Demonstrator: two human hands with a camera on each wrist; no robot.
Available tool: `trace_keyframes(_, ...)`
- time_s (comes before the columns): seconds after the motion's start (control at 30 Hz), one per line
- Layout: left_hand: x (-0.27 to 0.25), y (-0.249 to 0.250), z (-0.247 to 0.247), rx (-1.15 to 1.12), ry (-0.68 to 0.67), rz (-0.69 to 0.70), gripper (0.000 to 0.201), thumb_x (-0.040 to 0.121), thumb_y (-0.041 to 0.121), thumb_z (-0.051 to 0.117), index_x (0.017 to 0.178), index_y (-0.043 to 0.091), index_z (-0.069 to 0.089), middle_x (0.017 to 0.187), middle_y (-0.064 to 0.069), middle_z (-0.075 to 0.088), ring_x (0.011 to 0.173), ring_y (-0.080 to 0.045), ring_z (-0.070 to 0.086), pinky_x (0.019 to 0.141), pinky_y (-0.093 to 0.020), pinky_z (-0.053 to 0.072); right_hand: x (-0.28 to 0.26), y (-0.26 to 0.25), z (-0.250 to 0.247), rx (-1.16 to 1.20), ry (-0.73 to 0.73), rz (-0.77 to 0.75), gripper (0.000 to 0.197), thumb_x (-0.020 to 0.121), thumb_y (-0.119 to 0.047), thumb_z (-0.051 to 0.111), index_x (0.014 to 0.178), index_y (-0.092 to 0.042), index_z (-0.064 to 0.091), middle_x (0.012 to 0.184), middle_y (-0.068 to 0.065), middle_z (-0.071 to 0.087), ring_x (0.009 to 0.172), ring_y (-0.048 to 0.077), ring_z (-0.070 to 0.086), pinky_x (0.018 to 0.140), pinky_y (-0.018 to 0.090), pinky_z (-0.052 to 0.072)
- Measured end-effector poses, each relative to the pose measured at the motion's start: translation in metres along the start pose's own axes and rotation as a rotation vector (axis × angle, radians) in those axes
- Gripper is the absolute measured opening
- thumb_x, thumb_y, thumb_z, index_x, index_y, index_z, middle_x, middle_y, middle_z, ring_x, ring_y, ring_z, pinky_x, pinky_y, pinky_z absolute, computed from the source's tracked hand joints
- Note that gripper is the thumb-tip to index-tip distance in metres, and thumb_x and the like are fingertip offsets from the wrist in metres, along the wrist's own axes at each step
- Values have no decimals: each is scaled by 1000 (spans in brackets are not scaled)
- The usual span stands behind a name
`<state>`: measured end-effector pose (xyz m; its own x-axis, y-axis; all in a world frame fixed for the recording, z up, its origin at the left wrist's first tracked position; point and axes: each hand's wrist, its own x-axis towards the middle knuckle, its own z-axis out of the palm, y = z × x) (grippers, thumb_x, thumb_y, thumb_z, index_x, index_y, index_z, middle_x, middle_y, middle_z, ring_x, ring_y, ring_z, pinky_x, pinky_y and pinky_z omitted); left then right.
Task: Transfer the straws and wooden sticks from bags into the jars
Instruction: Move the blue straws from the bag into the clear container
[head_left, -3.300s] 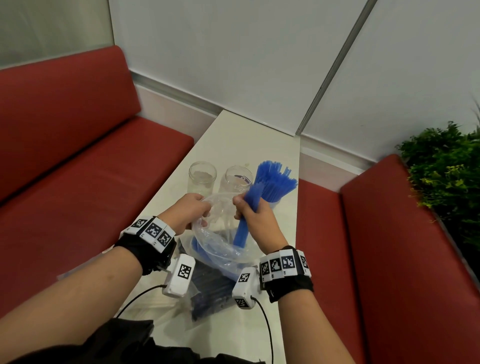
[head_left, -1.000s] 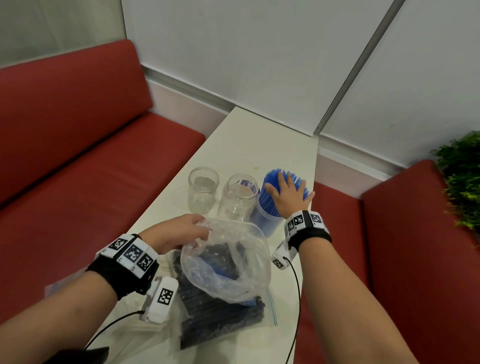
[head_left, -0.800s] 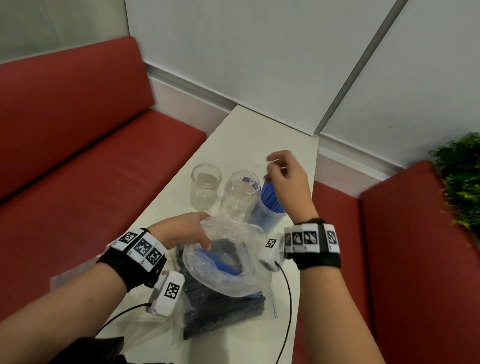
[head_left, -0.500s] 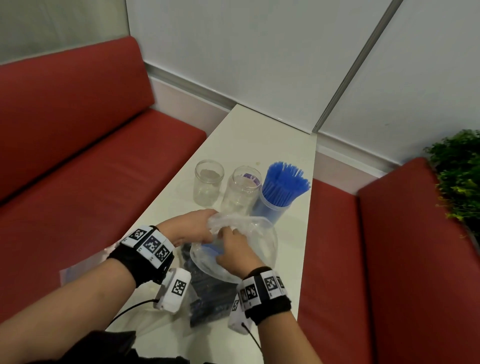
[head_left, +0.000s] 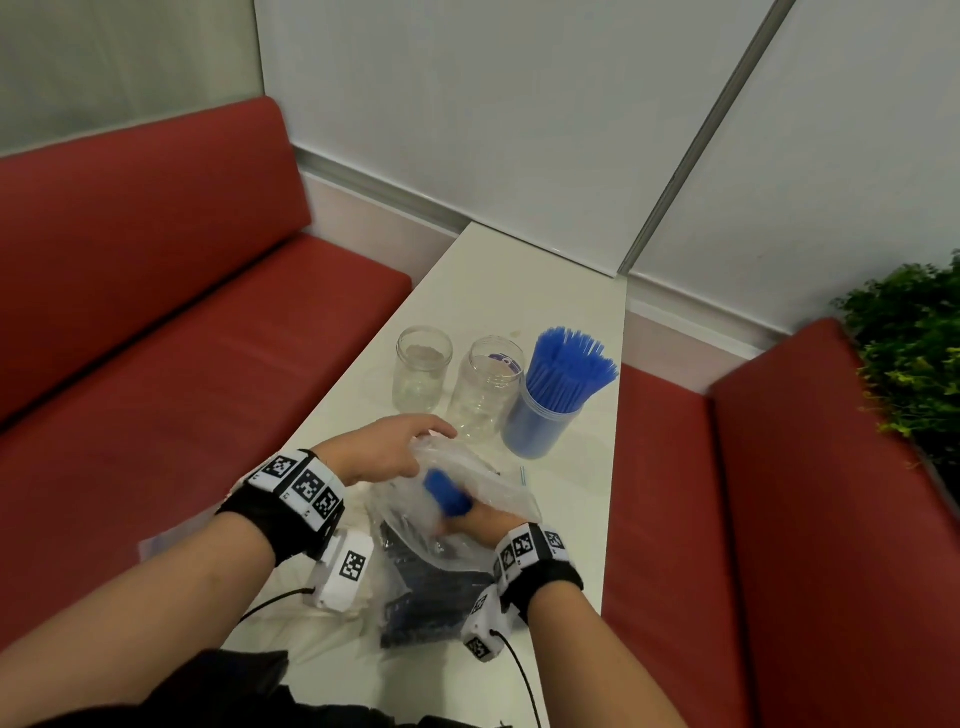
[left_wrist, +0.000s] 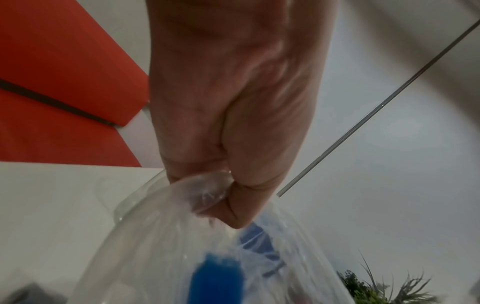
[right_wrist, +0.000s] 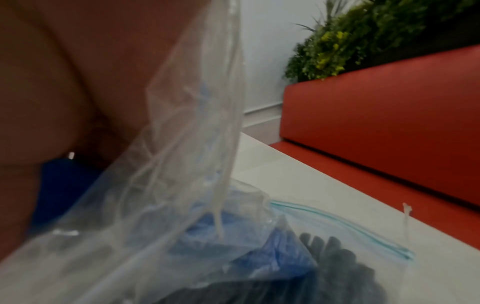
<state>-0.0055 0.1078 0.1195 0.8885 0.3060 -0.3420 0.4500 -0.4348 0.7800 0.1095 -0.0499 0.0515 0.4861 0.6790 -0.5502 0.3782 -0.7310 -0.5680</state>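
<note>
On the white table (head_left: 519, 291) my left hand (head_left: 400, 447) pinches the rim of a clear plastic bag (head_left: 483, 483), and the left wrist view shows that pinch on the bag (left_wrist: 207, 191) up close. My right hand (head_left: 472, 519) is inside the bag, curled round a bundle of blue straws (head_left: 447, 493); in the right wrist view these blue straws (right_wrist: 64, 185) lie under my palm. Beyond stand an empty glass jar (head_left: 423, 369), a second clear jar (head_left: 491, 389) and a jar packed with blue straws (head_left: 556, 395).
A zip bag of black straws (head_left: 431, 597) lies under the clear bag, and the right wrist view shows its black straws (right_wrist: 337, 257). Red benches (head_left: 182, 364) flank the narrow table on both sides. A green plant (head_left: 914, 353) stands at the right, white wall panels behind.
My right hand left the jar of blue straws, came back into the clear bag and closed on another blue bundle. The left hand kept hold of the bag's rim.
</note>
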Motion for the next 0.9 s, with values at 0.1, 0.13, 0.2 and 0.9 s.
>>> trace_keyframes(0.1, 4, 0, -10, 59, 75, -19, 67, 85, -10, 55, 139, 30, 55, 124, -3, 53, 67, -7, 52, 47, -12, 40, -3, 9, -9, 298, 12, -41, 52, 86, -20, 77, 134, -15, 56, 131, 6, 61, 126, 25, 54, 113, 43, 39)
trace_keyframes(0.13, 6, 3, -12, 77, 118, -22, 63, 86, -6, 57, 139, 28, 55, 125, -4, 54, 73, -7, 54, 50, -13, 41, -5, 10, -12, 336, -7, -54, 49, 86, -21, 77, 131, -15, 58, 127, 6, 63, 121, 24, 57, 111, 42, 42)
trace_keyframes(0.2, 8, 12, -14, 97, 196, -7, 56, 88, 4, 60, 139, 25, 56, 129, -6, 55, 89, -12, 58, 61, -16, 44, -8, 10, -16, 353, -47, -57, 34, 85, -31, 78, 114, -22, 63, 111, 0, 67, 105, 17, 62, 94, 32, 51)
trace_keyframes(0.9, 26, 47, 1, -90, 224, -65, 35, 90, 30, 72, 104, -2, 69, 94, -16, 74, 63, -15, 58, 55, -24, 43, -40, -6, -28, 388, 142, -221, 30, 93, -26, 69, 104, 2, 70, 90, 13, 70, 80, 19, 62, 84, 41, 53)
